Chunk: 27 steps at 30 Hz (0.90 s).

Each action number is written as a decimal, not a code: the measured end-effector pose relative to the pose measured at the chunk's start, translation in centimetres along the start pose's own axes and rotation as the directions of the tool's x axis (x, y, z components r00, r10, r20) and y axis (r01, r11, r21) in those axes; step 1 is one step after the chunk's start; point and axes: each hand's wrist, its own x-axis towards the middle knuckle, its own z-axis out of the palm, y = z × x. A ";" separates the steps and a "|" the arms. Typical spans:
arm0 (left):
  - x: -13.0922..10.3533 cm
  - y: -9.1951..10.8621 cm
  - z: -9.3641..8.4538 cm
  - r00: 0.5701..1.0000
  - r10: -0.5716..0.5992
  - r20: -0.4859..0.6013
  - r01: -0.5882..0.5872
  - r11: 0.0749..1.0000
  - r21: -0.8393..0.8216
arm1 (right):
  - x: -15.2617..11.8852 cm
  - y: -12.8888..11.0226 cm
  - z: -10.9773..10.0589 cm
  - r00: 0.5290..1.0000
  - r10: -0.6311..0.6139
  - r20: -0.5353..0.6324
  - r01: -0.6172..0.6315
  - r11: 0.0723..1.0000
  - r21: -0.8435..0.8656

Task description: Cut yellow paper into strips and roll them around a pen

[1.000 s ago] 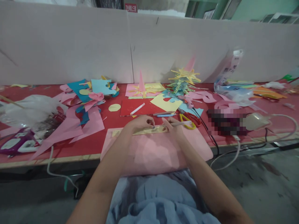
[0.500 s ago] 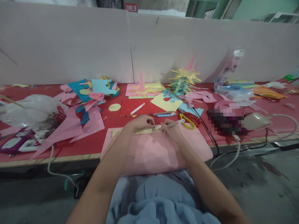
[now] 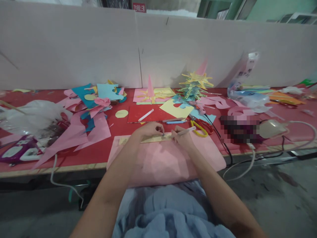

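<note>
A large sheet of pink paper (image 3: 158, 165) lies before me and hangs over the table's front edge. Across its upper part runs a narrow pale yellow strip (image 3: 148, 140), partly covered by my left forearm. My left hand (image 3: 151, 129) rests at the strip with curled fingers. A tiny dark spot shows at its fingertips, too small to name. Just to the right, my right hand (image 3: 182, 137) grips a whitish pen (image 3: 187, 131), its rear end pointing right. The pen's tip is hidden by the fingers.
Behind my hands lie a white marker (image 3: 146, 115), a blue pen (image 3: 176, 122) and scissors (image 3: 199, 129) with yellow and red handles. A layered paper tree (image 3: 194, 86) and a pink paper cone (image 3: 150, 88) stand farther back. Pink scraps (image 3: 92, 130) are at left, cables (image 3: 252, 162) at right.
My right hand has shifted very slightly to the right along the strip, still gripping the pen. My left hand stays nearly in place.
</note>
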 end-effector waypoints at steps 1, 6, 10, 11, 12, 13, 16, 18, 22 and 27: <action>0.0 0.0 0.0 1.000 -0.001 -0.002 0.001 1.000 0.003 | 0.0 0.0 0.0 1.000 -0.007 -0.010 0.007 1.000 -0.006; 0.0 0.1 0.0 1.000 0.015 0.003 -0.015 1.000 0.009 | -0.1 0.0 0.0 1.000 -0.021 0.019 0.021 1.000 0.005; -0.1 0.1 -0.1 1.000 0.006 0.001 -0.006 1.000 0.007 | -0.1 0.0 0.0 0.999 0.009 -0.048 -0.008 1.000 0.021; 0.0 0.1 -0.1 1.000 0.002 -0.001 -0.002 1.000 0.008 | -0.1 0.1 0.0 0.999 0.007 -0.049 -0.006 1.000 0.024; 0.0 0.0 -0.1 1.000 0.000 -0.003 0.000 1.000 0.012 | 0.0 0.1 0.0 0.999 0.004 -0.047 -0.003 1.000 0.025; 0.0 0.0 -0.1 1.000 0.001 -0.002 -0.001 1.000 0.016 | 0.0 0.2 0.1 0.999 0.002 -0.045 -0.001 1.000 0.024; 0.1 -0.1 0.0 1.000 0.011 0.004 -0.011 1.000 0.018 | 0.1 0.3 0.1 0.999 0.002 -0.035 -0.001 1.000 0.023; 0.1 -0.1 0.0 1.000 0.007 0.005 -0.007 1.000 0.010 | 0.1 0.4 0.1 0.999 0.000 -0.038 0.001 1.000 0.016; 0.0 -0.1 0.0 1.000 0.000 -0.009 0.000 1.000 0.015 | 0.0 0.4 0.1 0.996 -0.001 -0.089 -0.001 1.000 -0.027; 0.0 -0.1 0.1 1.000 0.014 -0.012 -0.013 1.000 0.017 | -0.1 0.2 0.0 0.995 0.020 -0.094 -0.023 0.999 -0.037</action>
